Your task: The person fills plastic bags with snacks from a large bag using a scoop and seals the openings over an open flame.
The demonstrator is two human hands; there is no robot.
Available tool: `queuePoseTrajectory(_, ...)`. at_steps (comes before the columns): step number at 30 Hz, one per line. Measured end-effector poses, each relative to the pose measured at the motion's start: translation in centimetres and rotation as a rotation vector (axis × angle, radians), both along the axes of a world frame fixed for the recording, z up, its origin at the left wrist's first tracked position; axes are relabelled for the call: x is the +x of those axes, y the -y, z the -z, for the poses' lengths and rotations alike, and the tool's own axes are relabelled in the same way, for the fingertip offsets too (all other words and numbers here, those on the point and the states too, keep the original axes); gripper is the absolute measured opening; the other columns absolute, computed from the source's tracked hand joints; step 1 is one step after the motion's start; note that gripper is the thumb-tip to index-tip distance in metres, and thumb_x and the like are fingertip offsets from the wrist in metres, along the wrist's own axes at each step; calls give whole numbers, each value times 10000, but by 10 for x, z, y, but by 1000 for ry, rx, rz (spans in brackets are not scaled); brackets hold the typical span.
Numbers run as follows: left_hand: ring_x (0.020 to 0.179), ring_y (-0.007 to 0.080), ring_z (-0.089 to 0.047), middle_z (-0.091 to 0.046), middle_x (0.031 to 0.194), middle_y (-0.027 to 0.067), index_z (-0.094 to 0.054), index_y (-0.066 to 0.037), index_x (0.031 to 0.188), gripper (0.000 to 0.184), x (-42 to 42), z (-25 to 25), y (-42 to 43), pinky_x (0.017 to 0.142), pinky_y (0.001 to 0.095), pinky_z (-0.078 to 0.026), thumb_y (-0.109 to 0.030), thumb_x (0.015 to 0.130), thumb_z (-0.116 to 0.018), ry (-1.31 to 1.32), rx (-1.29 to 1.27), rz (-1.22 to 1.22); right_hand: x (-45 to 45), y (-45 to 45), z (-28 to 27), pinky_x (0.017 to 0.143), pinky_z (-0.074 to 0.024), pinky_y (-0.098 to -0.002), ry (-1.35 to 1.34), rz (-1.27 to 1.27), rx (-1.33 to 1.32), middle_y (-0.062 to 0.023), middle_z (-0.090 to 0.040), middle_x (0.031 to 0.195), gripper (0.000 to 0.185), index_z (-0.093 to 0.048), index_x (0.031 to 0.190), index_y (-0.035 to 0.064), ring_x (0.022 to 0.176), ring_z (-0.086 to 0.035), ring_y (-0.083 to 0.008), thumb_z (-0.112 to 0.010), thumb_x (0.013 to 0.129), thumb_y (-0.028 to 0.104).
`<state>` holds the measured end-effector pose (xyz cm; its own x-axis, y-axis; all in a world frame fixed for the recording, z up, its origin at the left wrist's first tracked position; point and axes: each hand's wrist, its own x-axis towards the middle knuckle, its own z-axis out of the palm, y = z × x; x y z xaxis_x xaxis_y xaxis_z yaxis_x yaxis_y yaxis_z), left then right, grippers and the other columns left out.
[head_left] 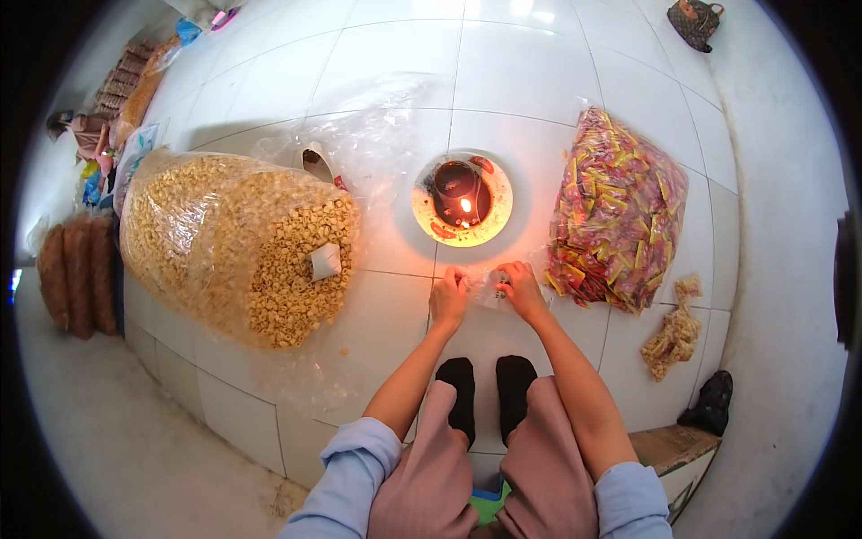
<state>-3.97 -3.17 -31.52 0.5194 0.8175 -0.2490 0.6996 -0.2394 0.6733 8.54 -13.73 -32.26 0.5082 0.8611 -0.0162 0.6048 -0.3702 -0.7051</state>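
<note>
My left hand (448, 298) and my right hand (523, 291) are close together above the tiled floor, just in front of my feet. Between them is a small clear plastic bag (486, 287), its edges pinched in the fingers of both hands. Whatever is inside the bag is too small to make out. Just beyond my hands, a small flame (465, 206) burns at a dark round pot (459, 182), which stands on a yellowish plate (492, 229) with dark stains and red marks on its rim.
On the left lies a large open plastic sack of yellow snack pieces (296, 260) with a white scoop (326, 261). A big bag of red and yellow sachets (620, 211) sits on the right, near small filled snack packs (673, 341). Long brown bags (79, 277) stand far left.
</note>
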Motion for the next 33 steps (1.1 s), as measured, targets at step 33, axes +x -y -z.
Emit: queuePoseTrajectory(33,871,178,-556,-516,996,64,-434,-51,1142,305,-54,-322,-9,802,322,-456,-157,866,-510,1270,196,-225,-18,-15,-422,638,-467,-230,-239,-60,563,-97,-636,727,188,-486,911,8,702,-611,-137,-609,770,17)
